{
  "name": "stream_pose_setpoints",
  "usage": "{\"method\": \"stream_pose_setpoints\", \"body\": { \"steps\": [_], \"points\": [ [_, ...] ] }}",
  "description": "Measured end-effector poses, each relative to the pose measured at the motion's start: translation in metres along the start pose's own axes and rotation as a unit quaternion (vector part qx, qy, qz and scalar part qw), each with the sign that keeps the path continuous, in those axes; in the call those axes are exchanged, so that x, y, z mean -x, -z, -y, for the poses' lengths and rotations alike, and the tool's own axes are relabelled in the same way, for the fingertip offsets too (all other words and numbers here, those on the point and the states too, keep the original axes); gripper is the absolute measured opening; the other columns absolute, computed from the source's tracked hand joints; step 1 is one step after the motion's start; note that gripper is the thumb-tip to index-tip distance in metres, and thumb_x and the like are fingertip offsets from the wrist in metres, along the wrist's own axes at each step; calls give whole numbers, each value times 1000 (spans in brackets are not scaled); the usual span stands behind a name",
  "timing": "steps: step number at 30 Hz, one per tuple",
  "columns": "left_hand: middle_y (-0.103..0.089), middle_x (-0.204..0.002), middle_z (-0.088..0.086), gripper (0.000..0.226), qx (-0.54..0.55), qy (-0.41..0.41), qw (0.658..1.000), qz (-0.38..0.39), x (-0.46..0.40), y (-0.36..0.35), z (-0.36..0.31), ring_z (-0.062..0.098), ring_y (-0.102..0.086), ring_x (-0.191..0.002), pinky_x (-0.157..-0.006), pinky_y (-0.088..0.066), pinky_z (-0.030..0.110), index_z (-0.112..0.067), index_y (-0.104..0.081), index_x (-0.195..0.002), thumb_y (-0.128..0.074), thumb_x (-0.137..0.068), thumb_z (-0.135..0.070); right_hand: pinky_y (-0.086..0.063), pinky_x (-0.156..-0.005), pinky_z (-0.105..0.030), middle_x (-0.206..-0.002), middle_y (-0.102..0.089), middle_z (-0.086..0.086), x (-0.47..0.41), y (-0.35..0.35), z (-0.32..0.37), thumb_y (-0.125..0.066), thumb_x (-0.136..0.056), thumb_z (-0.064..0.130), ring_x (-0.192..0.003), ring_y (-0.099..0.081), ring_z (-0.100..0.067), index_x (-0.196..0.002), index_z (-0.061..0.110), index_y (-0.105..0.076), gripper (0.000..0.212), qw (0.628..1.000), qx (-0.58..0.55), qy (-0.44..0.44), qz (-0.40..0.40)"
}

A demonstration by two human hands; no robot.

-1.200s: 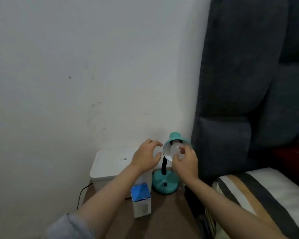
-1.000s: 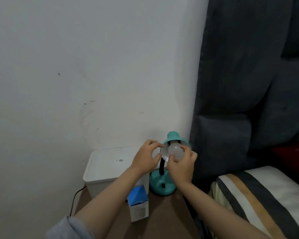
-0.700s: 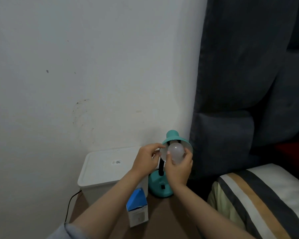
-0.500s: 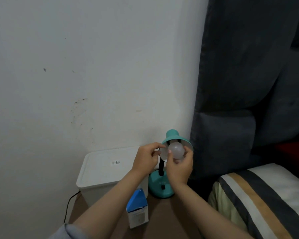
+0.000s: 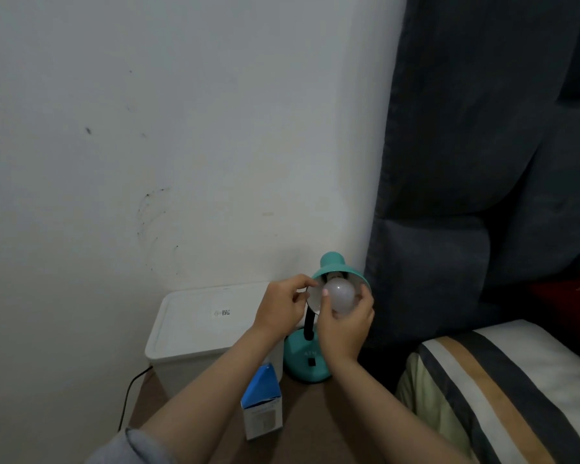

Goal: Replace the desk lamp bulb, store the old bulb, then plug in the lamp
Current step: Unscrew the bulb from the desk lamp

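A small teal desk lamp point(image 5: 307, 365) stands on a brown bedside table point(image 5: 312, 420), its shade point(image 5: 333, 266) tipped toward me. A frosted white bulb point(image 5: 339, 297) sits in the mouth of the shade. My right hand point(image 5: 345, 328) cups the bulb from below, thumb and fingers around it. My left hand point(image 5: 282, 311) pinches the shade's left rim. A blue-and-white bulb box point(image 5: 262, 408) stands upright in front of the lamp, partly behind my left forearm.
A white lidded plastic bin point(image 5: 198, 324) sits at the table's left against the wall. A black cord point(image 5: 131, 393) runs down beside it. A dark padded headboard point(image 5: 466, 195) and a striped pillow point(image 5: 503, 393) fill the right side.
My left hand closed onto the shade's rim. My right hand shifted from touching the bulb's front to wrapping it from below, its fingers turning around the bulb. The camera drifted slightly.
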State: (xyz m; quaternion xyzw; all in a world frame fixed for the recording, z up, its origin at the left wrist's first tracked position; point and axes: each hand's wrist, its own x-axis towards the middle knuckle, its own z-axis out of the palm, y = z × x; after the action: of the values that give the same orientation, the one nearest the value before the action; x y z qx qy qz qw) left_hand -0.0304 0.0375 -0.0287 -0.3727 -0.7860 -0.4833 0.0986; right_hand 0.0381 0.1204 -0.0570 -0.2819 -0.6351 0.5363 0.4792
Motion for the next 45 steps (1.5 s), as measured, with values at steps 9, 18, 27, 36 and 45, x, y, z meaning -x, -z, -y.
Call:
{"method": "stream_pose_setpoints", "body": {
  "steps": [9, 18, 27, 36, 45],
  "points": [
    [-66, -87, -1, 26, -10, 4, 1000, -1, 1, 2, -2, 4, -62, -67, -68, -49, 12, -17, -68, -97, -58, -83, 3, -38, -96, -19, -147, -34, -8, 2, 12, -19, -62, -79, -8, -132, -41, -26, -112, 18, -67, 42, 984, 87, 142, 64],
    [-66, -89, -3, 26, -20, -2, 1000, -9, 2, 1, -3, 0, -56, -64, -64, -42, 3, -13, -68, -98, -57, -82, 5, -38, -75, -7, -134, -41, -14, 3, 4, 10, -66, -85, 13, -102, -54, -17, -131, 16, -51, 48, 999, 17, -27, 28],
    [-63, -88, -5, 25, -20, 5, 1000, -7, 2, -1, -4, 13, -64, -70, -62, -45, 9, -16, -67, -97, -57, -84, 3, -41, -84, -11, -139, -30, -8, 8, 7, -1, -71, -79, 6, -119, -47, -22, -118, 19, -61, 42, 1000, -4, -14, 24],
    [-70, -96, 8, 25, -27, 18, 999, -13, 4, -3, -2, 19, -64, -64, -65, -51, 23, -16, -66, -97, -56, -83, 2, -47, -80, -25, -132, -40, -8, 1, 1, 14, -66, -80, 1, -101, -51, -19, -117, 19, -56, 43, 996, -15, -82, 13],
    [-70, -97, 7, 26, -24, 14, 999, -16, 5, -4, -2, 26, -64, -61, -65, -55, 34, -16, -66, -96, -56, -82, 3, -48, -85, -28, -136, -31, -10, 11, 1, 10, -72, -79, 11, -107, -53, -24, -133, 25, -44, 62, 993, -46, -112, 0]
  ]
}}
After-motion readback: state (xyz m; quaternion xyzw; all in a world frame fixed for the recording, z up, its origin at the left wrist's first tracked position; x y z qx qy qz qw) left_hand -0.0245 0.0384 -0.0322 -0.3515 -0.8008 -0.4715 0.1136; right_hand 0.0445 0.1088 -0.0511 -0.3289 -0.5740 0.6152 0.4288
